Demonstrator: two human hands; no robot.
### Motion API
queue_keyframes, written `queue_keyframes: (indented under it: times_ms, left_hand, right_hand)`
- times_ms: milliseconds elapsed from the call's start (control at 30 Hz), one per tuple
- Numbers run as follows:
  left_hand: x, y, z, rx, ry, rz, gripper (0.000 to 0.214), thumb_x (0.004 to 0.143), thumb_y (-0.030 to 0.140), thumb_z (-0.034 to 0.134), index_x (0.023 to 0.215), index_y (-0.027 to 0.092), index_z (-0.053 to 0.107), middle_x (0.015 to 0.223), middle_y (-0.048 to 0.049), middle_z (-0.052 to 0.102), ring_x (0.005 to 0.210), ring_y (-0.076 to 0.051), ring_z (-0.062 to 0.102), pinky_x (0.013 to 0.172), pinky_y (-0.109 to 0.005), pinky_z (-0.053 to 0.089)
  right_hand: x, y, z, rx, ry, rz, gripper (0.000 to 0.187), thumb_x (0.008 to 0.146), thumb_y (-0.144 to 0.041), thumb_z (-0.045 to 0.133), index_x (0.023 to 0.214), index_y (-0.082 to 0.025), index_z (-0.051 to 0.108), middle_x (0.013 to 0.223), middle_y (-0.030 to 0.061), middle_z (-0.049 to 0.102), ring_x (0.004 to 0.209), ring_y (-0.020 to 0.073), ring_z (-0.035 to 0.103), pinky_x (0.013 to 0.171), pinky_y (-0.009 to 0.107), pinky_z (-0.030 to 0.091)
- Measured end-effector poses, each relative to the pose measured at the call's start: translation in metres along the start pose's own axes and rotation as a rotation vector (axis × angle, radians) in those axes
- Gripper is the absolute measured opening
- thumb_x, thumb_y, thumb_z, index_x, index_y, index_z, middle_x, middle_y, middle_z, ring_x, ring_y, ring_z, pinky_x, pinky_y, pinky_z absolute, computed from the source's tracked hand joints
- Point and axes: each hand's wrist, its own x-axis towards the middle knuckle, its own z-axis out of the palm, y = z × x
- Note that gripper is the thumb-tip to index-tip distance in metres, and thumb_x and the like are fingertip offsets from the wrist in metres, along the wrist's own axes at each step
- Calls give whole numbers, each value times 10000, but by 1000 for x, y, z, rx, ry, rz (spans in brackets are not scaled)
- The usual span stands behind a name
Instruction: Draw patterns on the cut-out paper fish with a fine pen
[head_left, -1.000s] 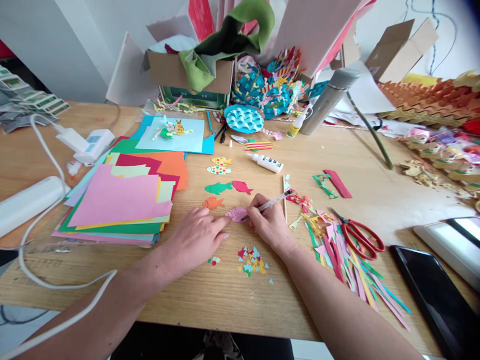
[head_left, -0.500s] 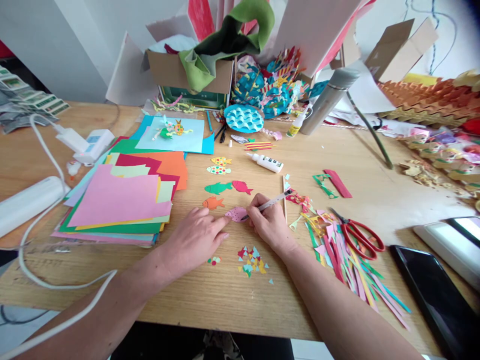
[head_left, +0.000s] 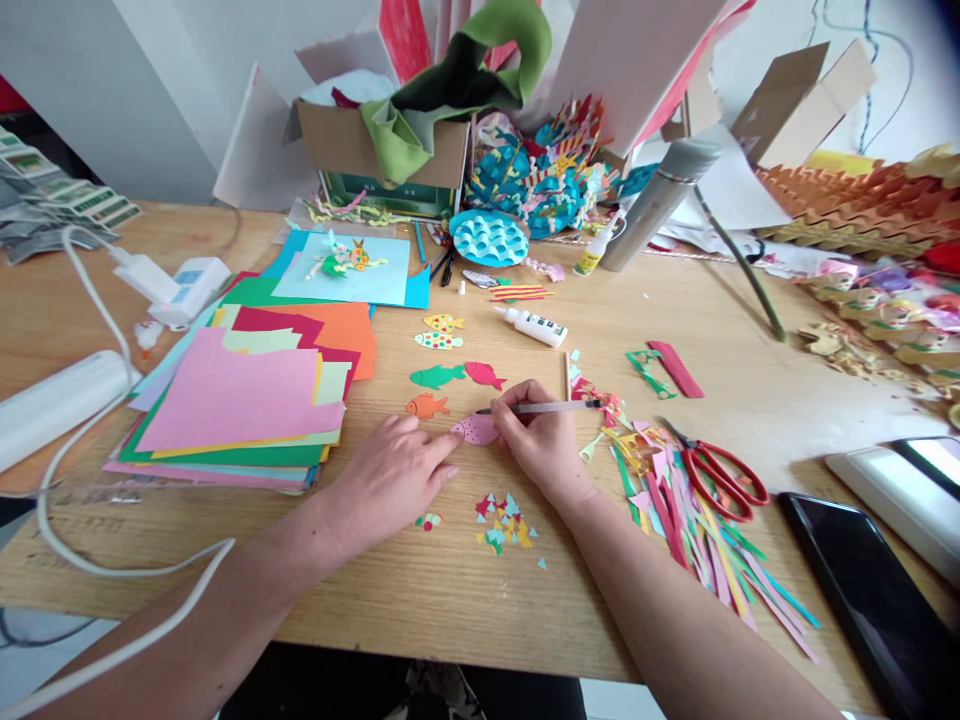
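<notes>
A pink paper fish with dark dots lies flat on the table before me. My left hand rests beside it, fingers outstretched, its index fingertip pressing the fish's left end. My right hand is closed around a pen, whose dark tip is at the fish's upper edge. That hand hides the fish's right end. Just above are an orange paper fish, a green fish and a red fish. Farther up lie a yellow fish and a spotted pale fish.
Coloured paper sheets are stacked at left. Small paper bits lie between my forearms. Red-handled scissors rest beside paper strips, with a phone farther right. A glue bottle lies beyond my right hand.
The pen has swung to a flatter angle in my right hand, and its tip has moved up and left to the fish's upper edge. My left hand stays in place.
</notes>
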Motion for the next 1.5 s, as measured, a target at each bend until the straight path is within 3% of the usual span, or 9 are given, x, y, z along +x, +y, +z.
queue_keyframes:
  times_ms: [700,1500]
  left_hand:
    - [0,-2,3,17,23,8,261,966,272,561,1197,193,652,931,-61,706,961,-246,602,849,-385,471]
    - [-1,-1,4,-1,17,-1,269,961,268,580,1204,184,654,956,-71,705,974,-265,598,863,-411,474]
  right_hand:
    - [-1,0,1,-137,-46,13,162,840,-302,553,711,-241,477,504,-52,497,458,132,455,458,237,325]
    - [0,6,2,-135,-58,-25,156,850,-284,549,721,-236,476,545,-52,495,464,123,445,468,241,315]
